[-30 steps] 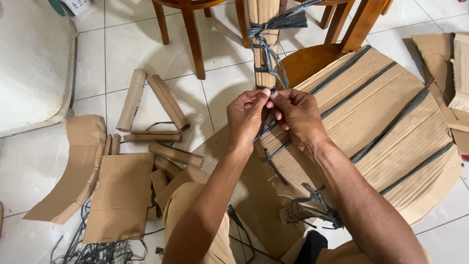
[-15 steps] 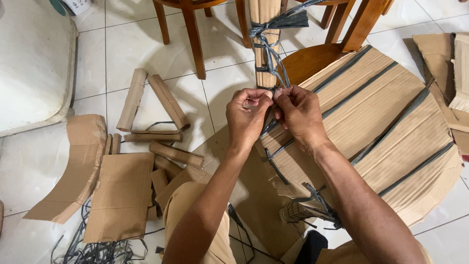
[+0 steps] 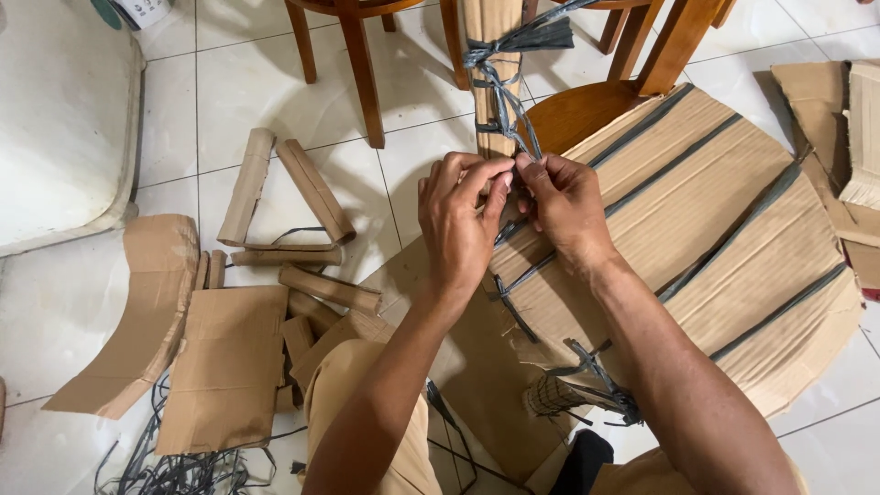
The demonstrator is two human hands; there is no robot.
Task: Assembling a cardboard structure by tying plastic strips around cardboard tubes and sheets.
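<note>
Left hand (image 3: 458, 220) and right hand (image 3: 564, 206) meet fingertip to fingertip over the edge of a round cardboard-wrapped piece (image 3: 697, 238). Both pinch the same dark plastic strap (image 3: 502, 105), thumb and forefinger closed on it, other fingers curled in. Strap runs up away from the fingertips to a knot with frayed ends around a cardboard-wrapped leg (image 3: 490, 64) just beyond the hands. More dark straps cross the round piece to the right of the right hand. A second strap knot (image 3: 596, 371) sits on a wrapped stub below the right forearm, near the person's knee.

Left of the left hand, well apart: rolled cardboard tubes (image 3: 293, 197) lying in a rough triangle on the white tile floor (image 3: 229, 92), flat cardboard scraps (image 3: 229, 367) below them, a curved cardboard strip (image 3: 137, 312) further left. Loose strap offcuts (image 3: 174, 467) tangled by the bottom edge. Wooden chair legs (image 3: 362, 73) stand beyond the left hand. More cardboard sheets (image 3: 834, 119) far right of the right hand. White padded object (image 3: 55, 119) at far left.
</note>
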